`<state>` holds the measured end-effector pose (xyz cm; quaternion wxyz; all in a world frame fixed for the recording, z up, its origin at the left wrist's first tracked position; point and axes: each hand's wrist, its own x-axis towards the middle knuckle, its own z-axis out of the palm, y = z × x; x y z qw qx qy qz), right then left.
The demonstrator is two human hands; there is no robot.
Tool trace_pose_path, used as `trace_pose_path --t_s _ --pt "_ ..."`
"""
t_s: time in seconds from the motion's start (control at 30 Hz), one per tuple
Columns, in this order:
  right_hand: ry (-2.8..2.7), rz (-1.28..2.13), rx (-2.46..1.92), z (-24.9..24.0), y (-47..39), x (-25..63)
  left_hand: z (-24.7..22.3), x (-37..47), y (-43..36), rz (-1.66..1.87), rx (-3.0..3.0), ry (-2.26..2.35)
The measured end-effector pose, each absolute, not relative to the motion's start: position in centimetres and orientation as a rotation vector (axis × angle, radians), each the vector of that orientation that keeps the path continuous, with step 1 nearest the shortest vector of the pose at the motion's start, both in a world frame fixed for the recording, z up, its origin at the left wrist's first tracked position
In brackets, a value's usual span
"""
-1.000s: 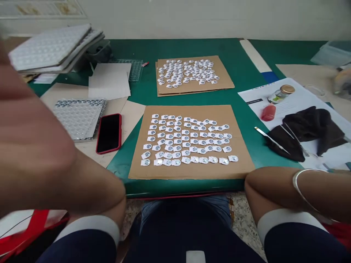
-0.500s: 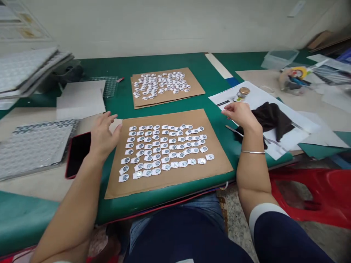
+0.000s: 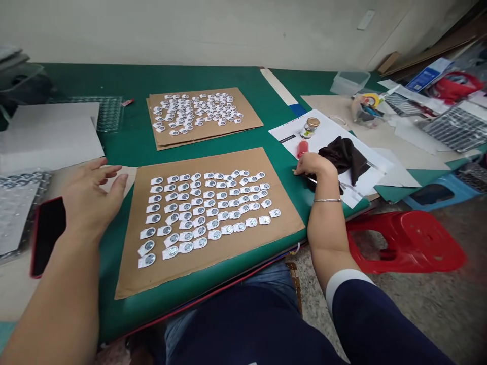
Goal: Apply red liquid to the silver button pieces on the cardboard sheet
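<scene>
My left hand (image 3: 89,197) hovers over the left side of the table, fingers spread and holding nothing, between a dark phone (image 3: 48,235) and a brown cardboard sheet (image 3: 220,256). Rows of small white tabs with round silvery-grey faces (image 3: 200,220) lie on that sheet. At its right, my right hand (image 3: 314,165) is bent down, fingertips closed at the end of a slim metal tool (image 3: 311,179), partly hidden by the hand. Just beyond are a red cap-like piece (image 3: 303,148), a small glass jar with a gold lid (image 3: 310,128) and a dark brown cloth (image 3: 344,154).
Behind, a second cardboard sheet (image 3: 249,119) bears many more tabs, closely scattered. White paper (image 3: 283,133) lies under the jar and cloth. A clear plastic box (image 3: 350,82) and tape roll (image 3: 371,100) sit at the back right. A red stool (image 3: 414,241) stands beside the table.
The view has swung right, shifting everything leftward. My right hand has lowered onto the slim metal tool's end, and the red piece beyond it now shows. My left hand stays spread.
</scene>
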<state>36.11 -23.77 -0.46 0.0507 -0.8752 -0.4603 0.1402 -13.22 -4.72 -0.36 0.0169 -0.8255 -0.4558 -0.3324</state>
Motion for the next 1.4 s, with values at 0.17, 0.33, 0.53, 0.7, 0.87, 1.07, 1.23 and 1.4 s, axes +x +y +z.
trace_pose_path --t_s 0.17,0.33,0.53,0.7,0.87,1.07,1.23,1.4 --pt "-1.409 0.571 -2.749 -0.4 -22.8 35.2 0.4 -13.0 -5.3 -1.067 -2.55 -1.412" --pt "-1.371 0.479 -2.594 -0.4 -23.0 35.1 0.6 -12.5 -5.8 -0.998 -2.591 -1.439" --pt "-1.123 0.155 -2.298 -0.5 -23.4 36.9 -0.5 -12.7 -4.7 -0.911 -2.612 -1.444" --pt "-0.786 -0.178 -1.727 -0.6 -22.1 38.3 -2.3 -13.0 -3.2 -0.842 -2.661 -1.364" --pt "-0.82 -0.109 -1.627 -2.0 -20.1 37.6 -3.0 -13.5 -2.5 -0.79 -2.676 -1.283" --pt "-1.035 0.126 -1.922 -3.3 -19.5 35.3 -3.2 -13.7 -2.3 -0.802 -2.687 -1.358" --pt "-1.48 0.09 -2.032 -2.1 -20.3 32.9 -3.0 -13.4 -3.2 -0.733 -2.774 -1.439" --pt "-1.653 0.543 -1.922 -0.9 -20.6 31.1 -2.7 -13.7 -3.3 -0.649 -2.762 -1.484"
